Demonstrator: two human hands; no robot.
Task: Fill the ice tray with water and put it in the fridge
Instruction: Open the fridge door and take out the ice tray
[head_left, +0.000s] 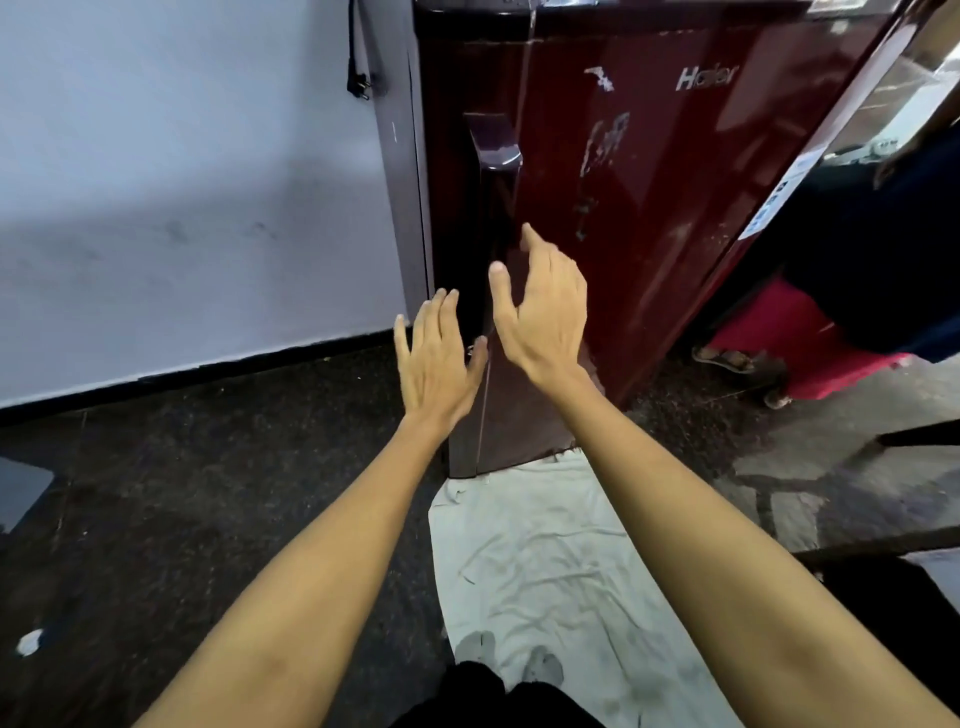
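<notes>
The ice tray is nowhere in view; neither hand carries it, and whether it already sits inside the fridge cannot be told. What faces the person is the tall, glossy dark-red metal fridge (649, 171), its door closed, standing on the dark speckled stone floor (208, 467) beside a pale grey wall (182, 182).

The fridge door is likely heavy and stiff, held by a magnetic seal, so it should resist at first and then swing freely. Its lacquered face looks smooth and slippery, a poor place to pull from. The sensible hold is the long dark vertical handle (493, 171) along the door's left edge, where fingers can hook behind the recess. An ice tray full of water, by contrast, would be light but easy to spill and would want a level, two-handed carry.

The left hand (436, 364) is spread wide, fingers straight and pointing up, holding nothing; it hovers near the lower part of the door edge, and contact cannot be confirmed. The right hand (540, 306) is also released, fingers loosely curved with thumb apart, just beside the handle strip, grasping nothing.

A crumpled white cloth (545, 561) lies on the floor at the fridge's foot, and a red plastic crate (795, 343) sits to the right.
</notes>
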